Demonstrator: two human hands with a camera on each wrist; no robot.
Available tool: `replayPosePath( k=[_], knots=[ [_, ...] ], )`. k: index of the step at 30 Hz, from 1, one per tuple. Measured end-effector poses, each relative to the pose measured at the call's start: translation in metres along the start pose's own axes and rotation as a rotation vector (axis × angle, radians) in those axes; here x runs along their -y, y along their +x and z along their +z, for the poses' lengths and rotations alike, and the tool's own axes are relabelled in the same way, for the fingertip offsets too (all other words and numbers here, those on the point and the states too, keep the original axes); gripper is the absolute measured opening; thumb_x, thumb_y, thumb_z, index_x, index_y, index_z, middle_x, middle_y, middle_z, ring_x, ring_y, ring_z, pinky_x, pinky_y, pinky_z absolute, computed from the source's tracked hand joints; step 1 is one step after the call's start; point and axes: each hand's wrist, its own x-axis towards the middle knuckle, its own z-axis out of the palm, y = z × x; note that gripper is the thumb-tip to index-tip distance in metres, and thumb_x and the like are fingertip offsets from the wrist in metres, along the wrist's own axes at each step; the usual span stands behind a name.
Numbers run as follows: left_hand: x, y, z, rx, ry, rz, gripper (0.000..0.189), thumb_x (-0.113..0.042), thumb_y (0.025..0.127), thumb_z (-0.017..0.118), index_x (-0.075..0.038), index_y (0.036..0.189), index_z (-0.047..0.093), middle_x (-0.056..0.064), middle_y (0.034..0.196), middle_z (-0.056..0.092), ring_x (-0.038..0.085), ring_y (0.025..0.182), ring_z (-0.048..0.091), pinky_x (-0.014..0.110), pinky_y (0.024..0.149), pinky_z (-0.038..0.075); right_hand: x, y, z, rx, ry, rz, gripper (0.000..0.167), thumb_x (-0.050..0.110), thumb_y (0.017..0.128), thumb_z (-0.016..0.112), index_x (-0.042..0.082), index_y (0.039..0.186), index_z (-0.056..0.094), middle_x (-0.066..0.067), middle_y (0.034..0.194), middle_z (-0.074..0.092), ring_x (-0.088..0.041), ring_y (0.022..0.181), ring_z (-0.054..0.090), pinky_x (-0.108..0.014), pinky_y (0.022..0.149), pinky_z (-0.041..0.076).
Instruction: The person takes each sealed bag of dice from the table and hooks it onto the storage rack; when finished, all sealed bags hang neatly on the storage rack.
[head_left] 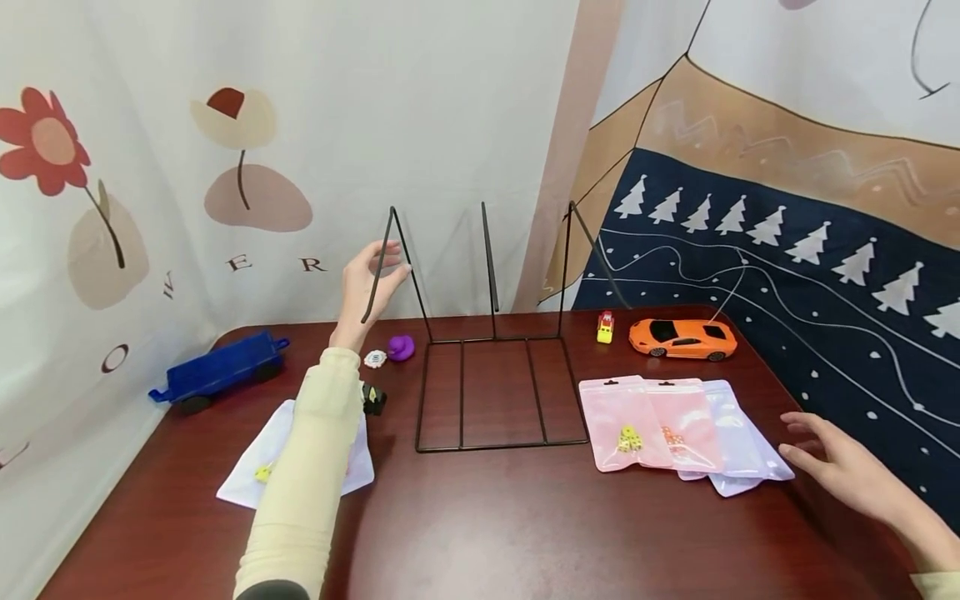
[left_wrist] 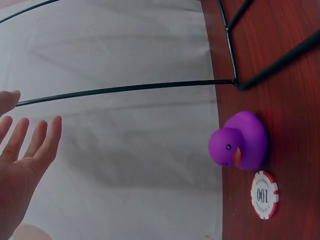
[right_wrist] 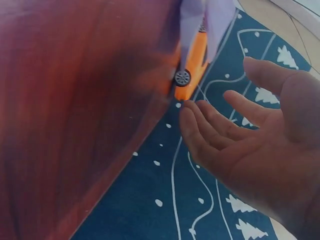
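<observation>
A black wire rack (head_left: pixel 461 392) stands upright on the table, its bent arms rising at the back. My left hand (head_left: pixel 371 279) is at the rack's left arm, fingers loosely extended. In the left wrist view the thumb and fingers of the left hand (left_wrist: pixel 22 165) lie either side of a wire's end; whether they touch it I cannot tell. Below that hand are a purple rubber duck (head_left: pixel 401 347) and a white poker chip (head_left: pixel 375 359). My right hand (head_left: pixel 847 467) hovers by the table's right edge, fingers relaxed and holding nothing, beside lilac zip bags (head_left: pixel 750 450).
Pink zip bags (head_left: pixel 615 400) with yellow and orange dice lie right of the rack. Behind them are an orange toy car (head_left: pixel 682 339) and a small red-and-yellow toy (head_left: pixel 605 327). A blue toy trailer (head_left: pixel 221 367), a white bag (head_left: pixel 243 479) and a black item (head_left: pixel 373 399) lie left.
</observation>
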Motion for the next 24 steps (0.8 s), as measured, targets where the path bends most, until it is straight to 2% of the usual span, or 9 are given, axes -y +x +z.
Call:
replayPosePath(
  k=[4, 8, 11, 15, 18, 24],
  knots=[
    [0.002, 0.004, 0.001, 0.004, -0.030, -0.001, 0.037, -0.003, 0.083, 0.071, 0.001, 0.118, 0.061, 0.018, 0.112, 0.064, 0.030, 0.101, 0.063, 0.032, 0.082, 0.053, -0.002, -0.001, 0.004, 0.047, 0.011, 0.015, 0.034, 0.003, 0.089, 0.063, -0.011, 0.116, 0.048, -0.030, 0.107, 0.056, 0.011, 0.078, 0.051, -0.018, 0.059, 0.050],
    [0.002, 0.006, 0.001, 0.004, -0.053, -0.001, 0.035, 0.000, 0.083, 0.070, 0.003, 0.117, 0.061, 0.019, 0.110, 0.064, 0.030, 0.099, 0.063, 0.030, 0.080, 0.052, -0.003, -0.002, 0.009, 0.051, 0.043, 0.015, 0.031, 0.002, 0.089, 0.062, -0.009, 0.115, 0.049, -0.027, 0.107, 0.056, 0.010, 0.078, 0.052, -0.018, 0.060, 0.051],
    [0.001, 0.005, 0.002, 0.008, -0.072, -0.020, 0.035, 0.002, 0.083, 0.069, 0.005, 0.117, 0.060, 0.019, 0.110, 0.064, 0.030, 0.098, 0.063, 0.027, 0.077, 0.053, -0.004, -0.002, 0.013, 0.061, 0.094, -0.005, 0.028, 0.000, 0.089, 0.062, -0.008, 0.114, 0.051, -0.015, 0.106, 0.058, 0.008, 0.080, 0.055, -0.017, 0.061, 0.051],
    [-0.002, 0.006, 0.004, 0.002, -0.098, -0.059, 0.034, 0.001, 0.084, 0.068, 0.006, 0.117, 0.060, 0.020, 0.110, 0.063, 0.027, 0.097, 0.063, 0.023, 0.074, 0.055, -0.005, -0.003, 0.016, 0.094, 0.128, -0.011, 0.025, -0.001, 0.089, 0.062, -0.007, 0.111, 0.053, -0.008, 0.105, 0.057, 0.005, 0.079, 0.058, -0.018, 0.060, 0.051],
    [-0.005, 0.007, 0.006, -0.002, -0.123, -0.077, 0.030, 0.002, 0.085, 0.067, 0.006, 0.114, 0.061, 0.020, 0.110, 0.064, 0.026, 0.097, 0.063, 0.025, 0.074, 0.055, -0.004, -0.004, 0.015, 0.103, 0.095, 0.016, 0.023, 0.000, 0.088, 0.064, -0.005, 0.109, 0.055, -0.014, 0.103, 0.058, 0.003, 0.074, 0.058, -0.020, 0.057, 0.051],
    [-0.009, 0.009, 0.011, 0.008, -0.164, -0.077, 0.027, 0.003, 0.086, 0.065, 0.006, 0.113, 0.063, 0.020, 0.107, 0.064, 0.026, 0.096, 0.064, 0.028, 0.072, 0.056, -0.002, -0.006, 0.010, 0.119, 0.012, 0.069, 0.019, 0.001, 0.086, 0.065, -0.001, 0.105, 0.060, -0.007, 0.088, 0.060, -0.002, 0.063, 0.051, -0.021, 0.053, 0.043]
  ],
)
